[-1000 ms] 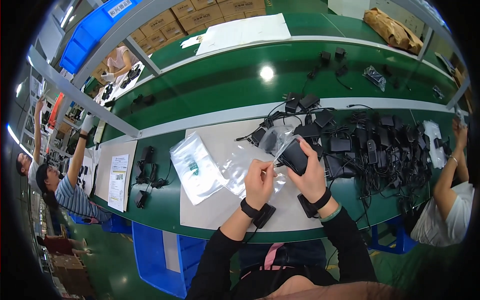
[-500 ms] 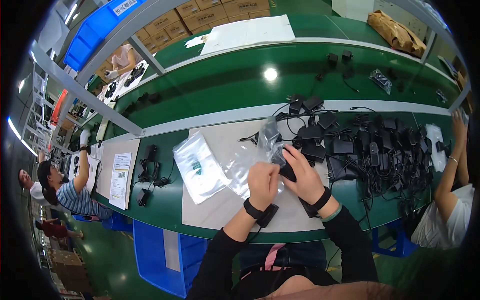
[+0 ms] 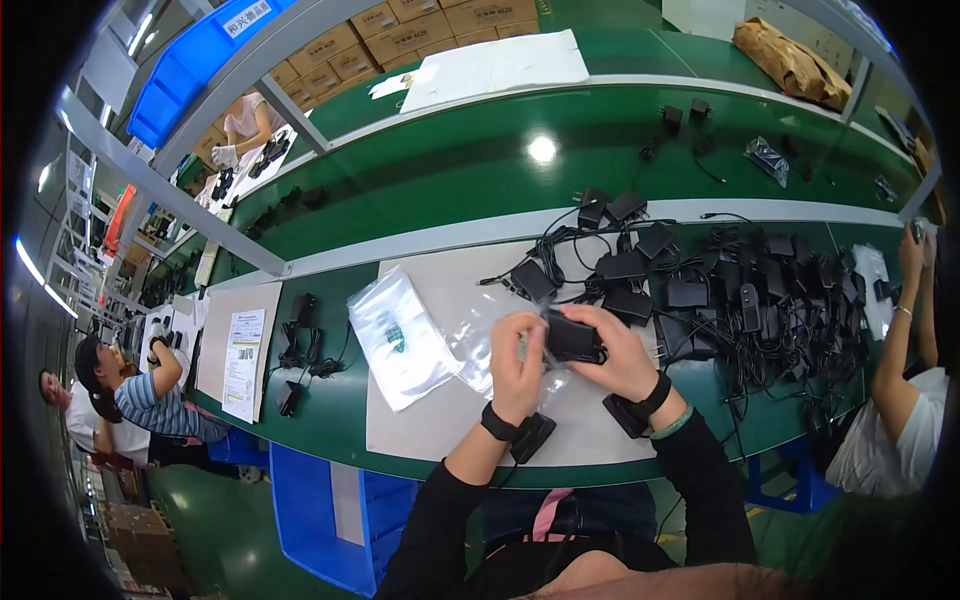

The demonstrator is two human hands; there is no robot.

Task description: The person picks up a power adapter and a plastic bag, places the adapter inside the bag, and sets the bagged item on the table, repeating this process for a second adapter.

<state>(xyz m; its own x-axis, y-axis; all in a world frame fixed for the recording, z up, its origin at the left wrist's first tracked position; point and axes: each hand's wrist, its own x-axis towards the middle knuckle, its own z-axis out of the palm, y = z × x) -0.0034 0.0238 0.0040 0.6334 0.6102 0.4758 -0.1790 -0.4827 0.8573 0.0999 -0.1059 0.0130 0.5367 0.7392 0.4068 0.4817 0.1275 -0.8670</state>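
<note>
A small black box-shaped power adapter (image 3: 570, 337) is held above the pale grey work mat (image 3: 440, 425), just in front of the chest and between both hands. Its long axis is seen to run roughly left to right, slightly tilted, so that one end is presented to each hand. The right hand (image 3: 622, 357) is closed around the adapter's right end and underside, with the fingers curled over its top edge; this hand is the nearer one and carries most of the weight. The left hand (image 3: 517, 362) is raised just beside the adapter's left end, its fingers pinched on a crumpled clear plastic bag (image 3: 487, 340) that is drawn up against the adapter. Whether the adapter is already partly inside the bag's mouth cannot be told, because the film is transparent and bunched there.

A flat stack of unused clear plastic bags (image 3: 400, 338) is laid on the mat to the left of the hands. A large tangled heap of black adapters with cords (image 3: 730, 290) is spread to the right and behind. Further left, a printed white sheet (image 3: 242, 350) and a few more black adapters (image 3: 300, 345) are placed on the green bench top (image 3: 420, 180). Other people are seated at both ends of the bench.
</note>
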